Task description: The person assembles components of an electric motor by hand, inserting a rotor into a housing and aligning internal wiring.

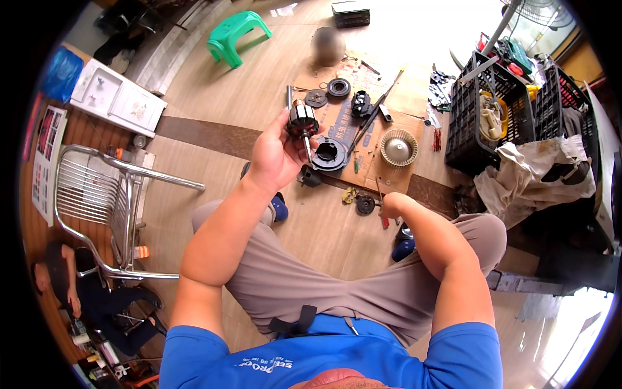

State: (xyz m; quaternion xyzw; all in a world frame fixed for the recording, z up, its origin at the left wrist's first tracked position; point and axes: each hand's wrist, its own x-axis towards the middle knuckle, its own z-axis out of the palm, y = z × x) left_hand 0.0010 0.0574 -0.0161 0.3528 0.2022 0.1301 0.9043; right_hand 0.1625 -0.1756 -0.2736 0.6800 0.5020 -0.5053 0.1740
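Note:
My left hand (280, 155) is raised over the cardboard, its fingers closed round a motor armature (302, 118) with a steel shaft pointing down. Below and beside it lies a round black motor housing (330, 155) with an open centre. At the cardboard's near edge, my right hand (392, 205) is closed on what looks like a screwdriver (385, 222), a red handle showing below it and a thin shaft above. The fingers of that hand are partly hidden. Near it on the floor rest a black disc (365, 205) and a small yellowish part (349, 195).
On the cardboard (408, 91) sit a blower wheel (398, 148), a black ring (338, 87) and a black bracket (361, 104). Black crates (460, 123) stand at right, a green stool (234, 35) at far left, a metal chair (97, 188) at left. A person (91, 292) sits at lower left.

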